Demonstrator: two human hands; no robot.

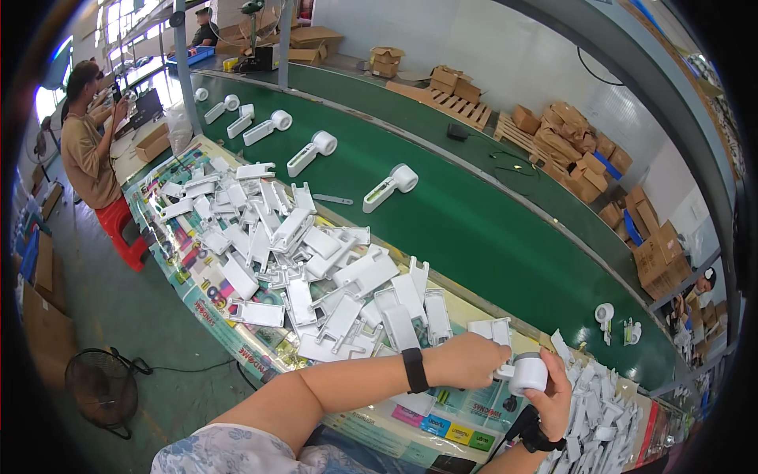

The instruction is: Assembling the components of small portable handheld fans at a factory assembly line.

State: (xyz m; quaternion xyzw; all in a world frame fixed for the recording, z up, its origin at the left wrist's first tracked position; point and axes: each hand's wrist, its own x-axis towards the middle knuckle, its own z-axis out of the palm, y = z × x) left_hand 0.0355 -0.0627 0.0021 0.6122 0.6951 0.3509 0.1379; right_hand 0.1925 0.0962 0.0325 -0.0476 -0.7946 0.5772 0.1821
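Note:
My right hand is closed around the round white head of a plastic device, thumb on one side and fingers on the other. Beside it, my left hand is closed at the narrow neck of the same device. A flat white piece shows just beyond my left knuckles; whether it belongs to the held device I cannot tell. To the left, a heap of loose white plastic covers is spread on the printed table covering. A second pile of small white parts lies right of my right hand.
A green conveyor belt runs beyond the table, carrying several white round-headed devices. Cardboard boxes stand along the far wall. A person in a tan shirt sits at the left on a red stool. A black fan stands on the floor.

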